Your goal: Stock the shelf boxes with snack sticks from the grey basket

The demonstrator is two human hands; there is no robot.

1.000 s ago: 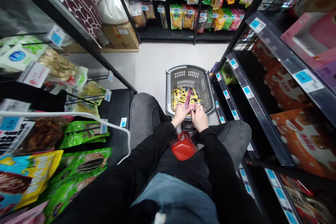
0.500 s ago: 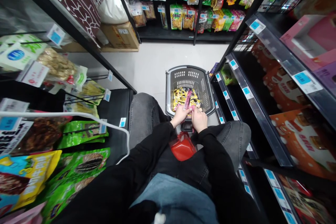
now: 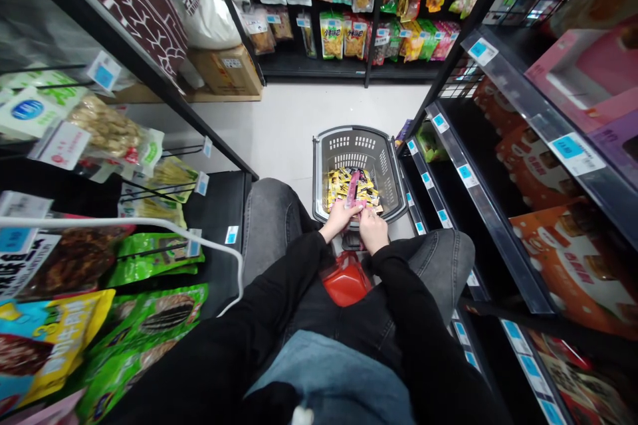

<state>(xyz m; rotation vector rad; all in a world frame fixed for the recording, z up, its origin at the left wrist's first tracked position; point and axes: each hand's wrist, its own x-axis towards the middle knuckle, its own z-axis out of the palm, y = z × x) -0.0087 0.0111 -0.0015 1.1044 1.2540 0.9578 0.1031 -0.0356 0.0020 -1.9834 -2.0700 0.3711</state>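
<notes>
Between my knees on the floor stands a grey shopping basket (image 3: 357, 129) with many small yellow-and-black packets (image 3: 341, 182) in it. Over its near rim my left hand (image 3: 339, 218) is closed on a slim pink packet (image 3: 353, 189) that points up and away from me. My right hand (image 3: 373, 229) is closed beside it, its fingers on pink wrapping at the packet's near end. The two hands almost touch. A red container (image 3: 345, 280) sits just behind the basket, close to my lap.
Black shelves with hanging snack bags (image 3: 332, 36) stand ahead. To the left are green seed bags (image 3: 159, 312) and a white cable (image 3: 199, 239) crossing the view. Shelves with orange boxes (image 3: 578, 259) rise close on the right. A cardboard box (image 3: 224, 73) sits at far left.
Both hands have shifted slightly, and the pink packet has tilted a little to the left. More pink wrapping shows between the hands. The view has moved slightly.
</notes>
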